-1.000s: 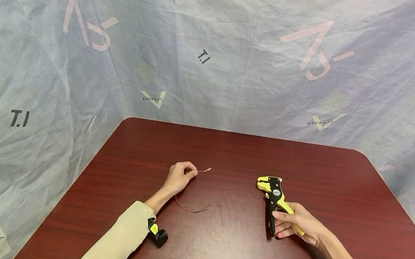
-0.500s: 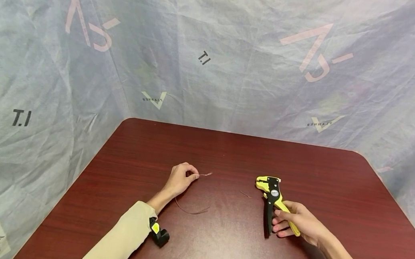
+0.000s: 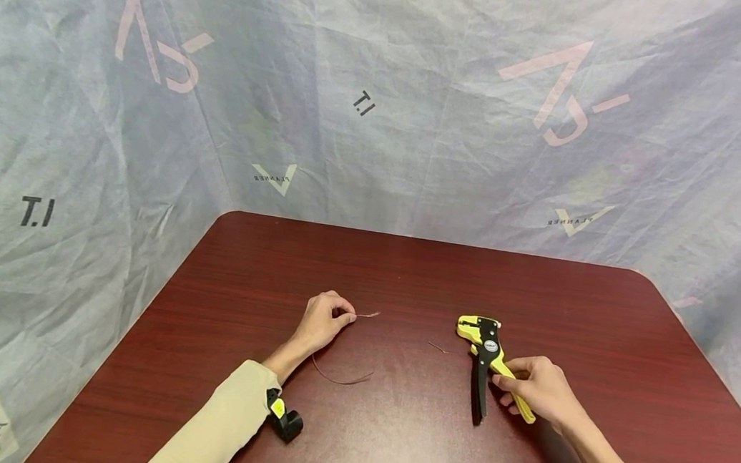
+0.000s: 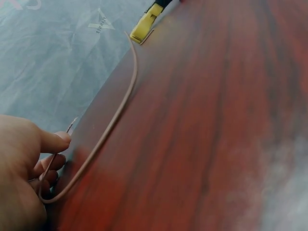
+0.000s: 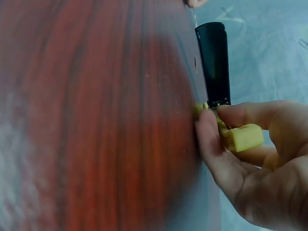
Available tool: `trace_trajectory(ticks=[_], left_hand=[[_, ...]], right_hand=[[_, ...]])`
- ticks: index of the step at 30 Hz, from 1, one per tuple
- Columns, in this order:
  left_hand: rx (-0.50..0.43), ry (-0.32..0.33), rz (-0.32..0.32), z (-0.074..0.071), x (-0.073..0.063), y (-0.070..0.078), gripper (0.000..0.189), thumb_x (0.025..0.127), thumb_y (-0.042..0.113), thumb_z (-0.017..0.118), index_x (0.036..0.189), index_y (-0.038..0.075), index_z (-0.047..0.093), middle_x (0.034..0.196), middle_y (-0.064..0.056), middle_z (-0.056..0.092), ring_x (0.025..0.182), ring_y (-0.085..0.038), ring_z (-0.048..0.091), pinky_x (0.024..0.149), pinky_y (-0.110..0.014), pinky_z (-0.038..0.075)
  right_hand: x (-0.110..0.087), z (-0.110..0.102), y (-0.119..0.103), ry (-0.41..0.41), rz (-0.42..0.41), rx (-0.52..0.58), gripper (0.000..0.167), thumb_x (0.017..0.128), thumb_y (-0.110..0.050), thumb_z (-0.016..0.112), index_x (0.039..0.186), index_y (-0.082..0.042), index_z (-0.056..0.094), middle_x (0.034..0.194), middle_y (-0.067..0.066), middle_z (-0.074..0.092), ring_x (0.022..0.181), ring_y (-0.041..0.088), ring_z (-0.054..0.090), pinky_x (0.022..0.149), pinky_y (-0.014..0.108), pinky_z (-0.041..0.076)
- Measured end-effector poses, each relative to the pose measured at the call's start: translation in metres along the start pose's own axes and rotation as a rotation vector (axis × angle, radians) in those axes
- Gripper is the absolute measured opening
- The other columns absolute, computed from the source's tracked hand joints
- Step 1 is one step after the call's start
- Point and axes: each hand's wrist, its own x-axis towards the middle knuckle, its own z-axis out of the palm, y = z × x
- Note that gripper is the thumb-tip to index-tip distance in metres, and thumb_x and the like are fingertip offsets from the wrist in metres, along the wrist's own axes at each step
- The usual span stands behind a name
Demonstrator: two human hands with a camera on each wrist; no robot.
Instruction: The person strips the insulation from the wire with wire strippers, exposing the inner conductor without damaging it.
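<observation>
My left hand (image 3: 321, 324) pinches a thin brown wire (image 3: 367, 314) between thumb and fingertips. Its bare copper end points right, past the fingers. The rest of the wire loops under the hand and curves out over the table, as the brown wire (image 4: 117, 114) shows in the left wrist view. On the right, a yellow and black wire stripper (image 3: 488, 345) lies on the table with its head pointing away. My right hand (image 3: 542, 387) holds its yellow handle (image 5: 246, 137) between thumb and fingers, while the black handle (image 3: 479, 393) stands apart from it.
A short wire scrap (image 3: 438, 347) lies on the dark red table (image 3: 388, 434) between the hands, left of the stripper. Grey printed cloth (image 3: 441, 143) hangs behind the table and along its sides. A black wrist camera (image 3: 286, 421) is strapped to the left sleeve.
The wire stripper has shifted slightly left. My right hand's fingers have drawn back from the black handle and now sit at the yellow one. The wire's copper end has dipped a little.
</observation>
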Motion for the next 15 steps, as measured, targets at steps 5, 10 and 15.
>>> trace_trajectory(ticks=[5,10,15], left_hand=[[0.017,-0.004,0.023,0.0009,-0.0001,-0.0012,0.007,0.079,0.005,0.081,0.076,0.011,0.077,0.079,-0.002,0.066,0.078,-0.015,0.056,0.074,-0.025,0.04],[0.027,0.003,0.049,0.0015,-0.0016,-0.0015,0.006,0.078,0.006,0.081,0.076,0.01,0.078,0.079,-0.003,0.066,0.079,-0.016,0.057,0.075,-0.027,0.041],[0.036,0.0,0.049,0.0016,-0.0019,-0.0007,0.005,0.077,0.005,0.081,0.075,0.009,0.078,0.08,-0.004,0.065,0.081,-0.018,0.058,0.077,-0.03,0.041]], right_hand=[[-0.0003,-0.0011,-0.0034,0.137,-0.039,-0.276,0.022,0.079,-0.024,0.081,0.095,-0.009,0.08,0.076,0.003,0.075,0.066,0.011,0.065,0.057,0.027,0.051],[0.0014,-0.0036,-0.0023,0.189,-0.083,-0.398,0.024,0.071,-0.031,0.087,0.088,-0.015,0.081,0.084,0.001,0.078,0.075,0.01,0.063,0.064,0.03,0.047],[0.0023,-0.0024,-0.0015,0.19,-0.098,-0.413,0.02,0.069,-0.027,0.087,0.084,-0.016,0.08,0.074,-0.004,0.074,0.069,0.008,0.058,0.061,0.028,0.044]])
